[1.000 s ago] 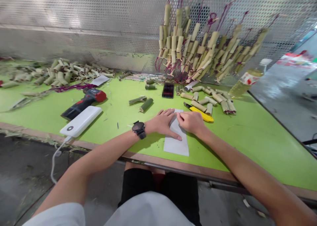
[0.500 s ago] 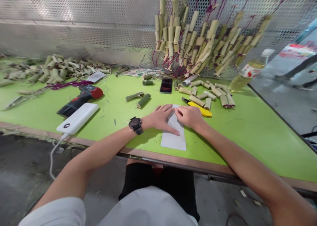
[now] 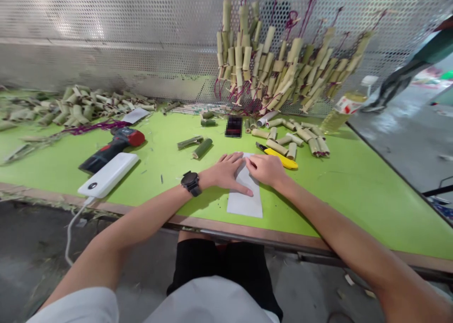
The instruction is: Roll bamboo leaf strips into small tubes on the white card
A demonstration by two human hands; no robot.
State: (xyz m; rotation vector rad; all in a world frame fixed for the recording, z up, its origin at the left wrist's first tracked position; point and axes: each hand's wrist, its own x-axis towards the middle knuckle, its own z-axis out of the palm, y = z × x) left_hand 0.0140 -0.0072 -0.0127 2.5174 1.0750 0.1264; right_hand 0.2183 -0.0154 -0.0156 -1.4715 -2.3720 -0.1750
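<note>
Both of my hands are pressing down on the white paper sheet [image 3: 245, 201] lying near the front edge of the green table [image 3: 354, 191]: the left hand [image 3: 226, 172] is spread flat across it, the right hand [image 3: 266, 169] is curling loosely on its far end, gripping nothing that I can see. I am judging this as creasing or flattening, which calls for firm, even sliding pressure. Farther back, the yellow utility knife [image 3: 281, 157], cut bamboo pieces [image 3: 293, 139] and bottle [image 3: 341, 110] are showing no readable writing.

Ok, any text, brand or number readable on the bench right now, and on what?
None can be read.
Bottle label: red and white print, too blurred.
Small dark item mid-bench: pixelated, unreadable.
White power bank: only a round dark mark, no lettering made out.
Drill and watch: no legible marking.
</note>
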